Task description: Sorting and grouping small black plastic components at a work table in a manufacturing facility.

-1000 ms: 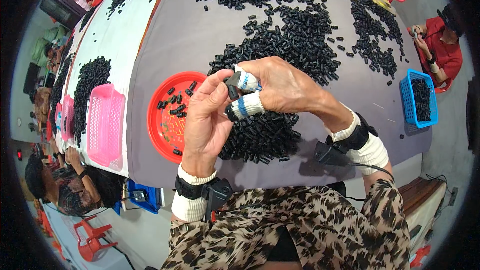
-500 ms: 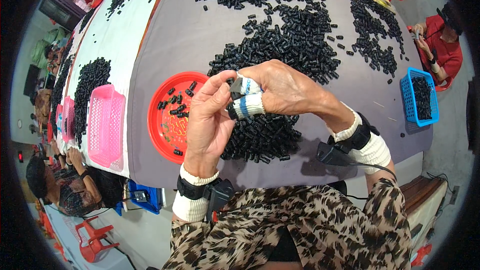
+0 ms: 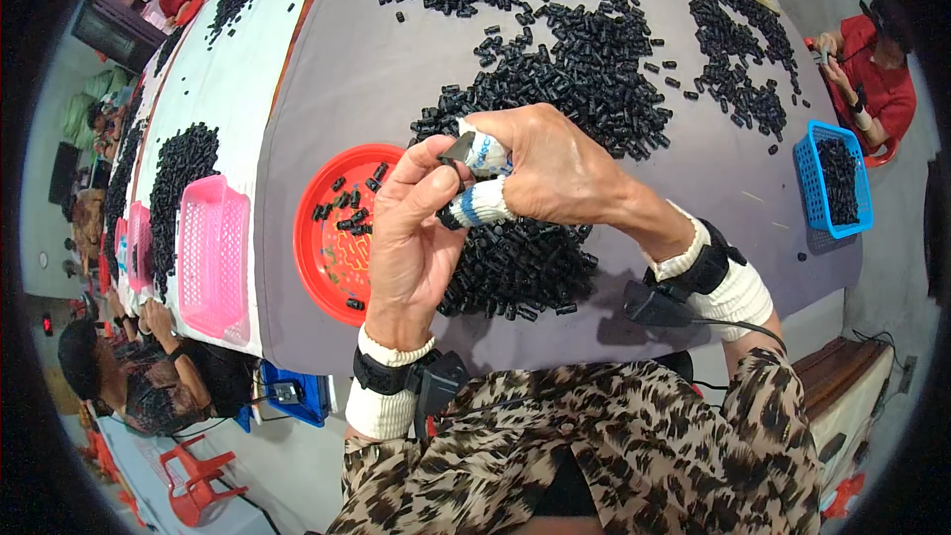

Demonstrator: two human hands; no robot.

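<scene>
In front of me, both hands meet above a pile of small black cylindrical parts [image 3: 520,272]. Thumb and fingers of my left hand [image 3: 408,233] pinch one small black part [image 3: 463,170], mostly hidden by the fingers. My right hand [image 3: 560,163] is closed against it, its thumb and forefinger wrapped in white-and-blue cloth covers [image 3: 482,200]. At its covered tip sits a dark grey pointed piece [image 3: 458,149], blade-like, angled toward the left fingertips. Just left of the hands lies a round red tray [image 3: 309,263] with several black parts in it.
Larger heaps of black parts [image 3: 584,69] spread over the grey tablecloth [image 3: 327,69]. A pink basket [image 3: 215,258] stands at left, and a blue basket [image 3: 837,230] with black parts at right. Other people sit at left and at right, one in a red shirt [image 3: 877,89].
My right hand has turned slightly and shifted a little left, bringing the dark pointed piece over the left fingertips. The left hand stays nearly in place. The whole view has shifted slightly.
</scene>
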